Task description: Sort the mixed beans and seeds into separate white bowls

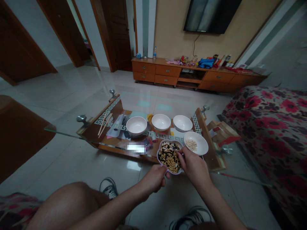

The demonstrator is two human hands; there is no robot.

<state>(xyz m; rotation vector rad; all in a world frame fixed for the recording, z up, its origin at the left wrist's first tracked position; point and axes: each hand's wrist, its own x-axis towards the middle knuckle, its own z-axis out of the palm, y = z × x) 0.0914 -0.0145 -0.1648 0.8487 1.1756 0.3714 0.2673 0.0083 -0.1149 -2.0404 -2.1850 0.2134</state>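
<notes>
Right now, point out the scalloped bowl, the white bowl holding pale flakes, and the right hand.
Scalloped bowl (158,156), head view, on its left rim.
White bowl (202,143), head view, on its bare inner wall.
Right hand (193,167), head view, on the back of the hand.

Both arms bare up to the frame edge: left forearm (112,204), right forearm (216,198). Left hand (153,179) and right hand (193,166) bare as well. Left knee (67,207) uncovered. Low lace-up sneakers, left shoe (109,188) and right shoe (189,218): dark uppers, pale laces, apparently grey-white panels, though dim light limits detail.
</notes>
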